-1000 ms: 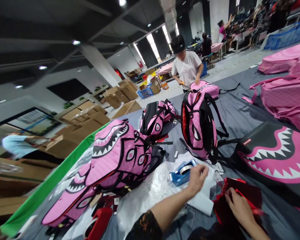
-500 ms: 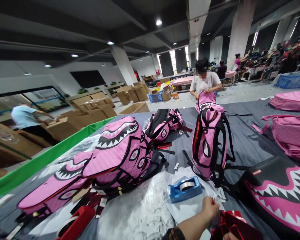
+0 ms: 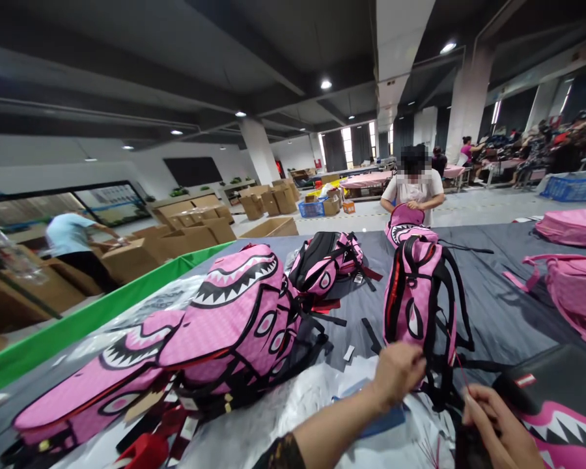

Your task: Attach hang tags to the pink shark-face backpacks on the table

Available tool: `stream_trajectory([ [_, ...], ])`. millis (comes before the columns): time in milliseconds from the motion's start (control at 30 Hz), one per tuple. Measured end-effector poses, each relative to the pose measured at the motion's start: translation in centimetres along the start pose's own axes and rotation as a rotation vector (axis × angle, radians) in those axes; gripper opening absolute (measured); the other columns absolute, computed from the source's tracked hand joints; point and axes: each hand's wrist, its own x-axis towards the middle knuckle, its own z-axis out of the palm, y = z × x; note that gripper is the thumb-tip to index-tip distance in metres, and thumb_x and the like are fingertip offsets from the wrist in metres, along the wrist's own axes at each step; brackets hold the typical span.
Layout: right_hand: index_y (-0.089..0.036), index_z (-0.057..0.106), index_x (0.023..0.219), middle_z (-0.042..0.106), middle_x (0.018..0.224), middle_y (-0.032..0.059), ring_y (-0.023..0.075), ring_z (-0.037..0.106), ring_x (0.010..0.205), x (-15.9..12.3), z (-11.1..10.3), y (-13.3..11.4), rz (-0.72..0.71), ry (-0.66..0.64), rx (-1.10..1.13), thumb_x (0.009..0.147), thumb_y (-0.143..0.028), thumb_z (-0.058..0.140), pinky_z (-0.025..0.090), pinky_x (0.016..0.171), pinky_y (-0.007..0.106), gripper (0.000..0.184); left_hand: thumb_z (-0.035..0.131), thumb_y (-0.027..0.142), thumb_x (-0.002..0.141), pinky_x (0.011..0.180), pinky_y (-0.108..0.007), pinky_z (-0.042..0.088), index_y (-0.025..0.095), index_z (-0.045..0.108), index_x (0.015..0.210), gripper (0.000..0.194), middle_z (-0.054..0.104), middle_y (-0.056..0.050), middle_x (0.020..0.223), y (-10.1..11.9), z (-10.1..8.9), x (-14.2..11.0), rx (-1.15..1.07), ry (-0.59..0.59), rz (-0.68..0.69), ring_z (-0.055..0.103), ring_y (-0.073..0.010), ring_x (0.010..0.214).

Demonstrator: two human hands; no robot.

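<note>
My left hand (image 3: 399, 372) is closed in front of the lower part of an upright pink backpack (image 3: 410, 296); what its fingers hold, if anything, is hidden. To its right, my right hand (image 3: 501, 423) pinches a thin red string (image 3: 461, 371) that runs upward toward the backpack's straps. More red strings (image 3: 432, 451) lie on white paper below. A blue tape dispenser (image 3: 383, 422) is mostly covered by my left forearm. Beside my right hand lies a black and pink backpack (image 3: 554, 391) with a shark-mouth print.
Pink shark-mouth backpacks (image 3: 224, 312) lie at left, with another bag (image 3: 325, 264) behind. A red tape dispenser (image 3: 146, 451) and clear plastic bags (image 3: 254, 423) are near the front edge. Across the table (image 3: 351, 332), a co-worker (image 3: 415, 189) handles a pink bag. Cardboard boxes (image 3: 185, 238) stand beyond.
My left hand has moved up from beside the tape dispenser to the backpack. My right hand has risen into view with a red string, and the shiny red item beneath it no longer shows.
</note>
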Motion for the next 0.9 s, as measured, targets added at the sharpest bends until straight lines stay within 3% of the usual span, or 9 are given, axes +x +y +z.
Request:
stream_trajectory([
  [100, -0.019, 0.058, 0.113, 0.066, 0.067, -0.001, 0.0149, 0.066, 0.065, 4.3, 2.4, -2.3, -0.104, 0.037, -0.007, 0.087, -0.066, 0.045, 0.054, 0.066, 0.019, 0.055, 0.054, 0.025, 0.094, 0.102, -0.043, 0.049, 0.018, 0.058, 0.133, 0.04, 0.066, -0.013, 0.128, -1.0, -5.3, 8.3, 0.211, 0.256, 0.154, 0.059, -0.0258, 0.118],
  [133, -0.019, 0.056, 0.113, 0.066, 0.068, -0.0009, 0.0153, 0.066, 0.066, 5.5, 3.3, -2.8, -0.12, 0.034, -0.002, 0.088, -0.065, 0.044, 0.054, 0.067, 0.021, 0.054, 0.056, 0.025, 0.092, 0.104, -0.046, 0.047, 0.017, 0.053, 0.138, 0.047, 0.063, -0.014, 0.134, -1.6, -6.3, 10.6, 0.267, 0.267, 0.201, 0.056, -0.0276, 0.122],
  [200, -0.021, 0.055, 0.108, 0.067, 0.069, -0.0004, 0.0164, 0.066, 0.067, 7.3, 5.0, -3.4, -0.143, 0.022, -0.013, 0.089, -0.063, 0.043, 0.054, 0.067, 0.023, 0.048, 0.059, 0.021, 0.09, 0.103, -0.048, 0.046, 0.014, 0.052, 0.139, 0.05, 0.068, -0.015, 0.124, -2.8, -7.4, 14.0, 0.309, 0.194, 0.301, 0.057, -0.0281, 0.117],
  [267, -0.022, 0.053, 0.103, 0.067, 0.067, -0.001, 0.0169, 0.065, 0.063, 8.5, 6.2, -3.2, -0.153, 0.033, -0.046, 0.09, -0.062, 0.041, 0.053, 0.065, 0.025, 0.044, 0.061, 0.018, 0.088, 0.099, -0.045, 0.047, 0.013, 0.06, 0.13, 0.042, 0.074, -0.012, 0.104, -4.1, -7.5, 15.7, 0.273, 0.107, 0.365, 0.062, -0.0255, 0.106],
  [333, -0.023, 0.053, 0.102, 0.066, 0.063, -0.0019, 0.0177, 0.064, 0.059, 9.3, 6.8, -2.5, -0.154, 0.065, -0.084, 0.091, -0.06, 0.04, 0.052, 0.063, 0.027, 0.041, 0.064, 0.018, 0.087, 0.096, -0.04, 0.048, 0.016, 0.069, 0.115, 0.028, 0.076, -0.007, 0.092, -5.1, -7.2, 16.1, 0.203, 0.096, 0.375, 0.064, -0.0219, 0.098],
  [433, -0.023, 0.054, 0.098, 0.069, 0.068, 0.0014, 0.0206, 0.069, 0.064, 10.3, 7.0, -1.6, -0.181, 0.134, -0.114, 0.09, -0.057, 0.039, 0.052, 0.061, 0.029, 0.038, 0.066, 0.021, 0.088, 0.09, -0.034, 0.049, 0.019, 0.075, 0.099, 0.014, 0.077, -0.005, 0.089, -5.4, -7.1, 16.2, 0.069, 0.162, 0.285, 0.065, -0.0185, 0.092],
  [633, -0.024, 0.054, 0.089, 0.072, 0.069, 0.0061, 0.0229, 0.069, 0.059, 12.7, 5.1, -2.0, -0.219, 0.242, -0.135, 0.088, -0.054, 0.042, 0.051, 0.057, 0.03, 0.032, 0.072, 0.024, 0.085, 0.081, -0.03, 0.05, 0.022, 0.077, 0.087, 0.007, 0.077, -0.002, 0.083, -3.0, -7.0, 17.8, -0.18, 0.272, 0.087, 0.065, -0.0172, 0.083],
  [767, -0.025, 0.054, 0.094, 0.073, 0.068, 0.004, 0.0222, 0.069, 0.058, 12.3, 3.8, -2.2, -0.178, 0.219, -0.155, 0.088, -0.054, 0.041, 0.05, 0.057, 0.03, 0.032, 0.073, 0.018, 0.081, 0.075, -0.029, 0.05, 0.019, 0.077, 0.082, 0.003, 0.075, -0.003, 0.078, -1.5, -6.1, 17.8, -0.277, 0.257, 0.052, 0.065, -0.017, 0.078],
  [900, -0.024, 0.056, 0.1, 0.075, 0.074, 0.0053, 0.0232, 0.072, 0.065, 10.7, 3.8, -1.8, -0.207, 0.241, -0.151, 0.089, -0.055, 0.041, 0.05, 0.059, 0.029, 0.037, 0.073, 0.011, 0.078, 0.081, -0.03, 0.05, 0.019, 0.077, 0.083, 0.011, 0.076, -0.003, 0.08, -0.7, -5.6, 17.1, -0.33, 0.21, 0.09, 0.063, -0.0178, 0.083],
])
